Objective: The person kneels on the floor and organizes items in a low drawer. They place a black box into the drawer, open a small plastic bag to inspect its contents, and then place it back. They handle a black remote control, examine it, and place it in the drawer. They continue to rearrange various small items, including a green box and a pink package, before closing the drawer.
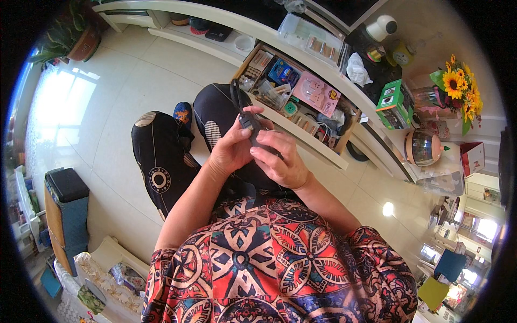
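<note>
Both my hands hold one small dark handheld device (258, 135) with a black wrist strap (235, 95) looping up from its end. My left hand (234, 147) grips it near the strap end, with the thumb on its face. My right hand (280, 157) closes on its other end, the fingers lying across it and hiding much of its surface. The device is above my knees, just in front of an open drawer (299, 137) full of small items. A pink package (316, 93) and a blue package (282, 72) lie in that drawer. What the device is, I cannot tell.
A white cabinet (218, 50) runs across the front. On its top stand a clear plastic box (311, 38), crumpled white tissue (358, 69), a green box (394, 104), a glass pot (422, 147) and artificial sunflowers (453, 84). A potted plant (83, 44) is at the far left.
</note>
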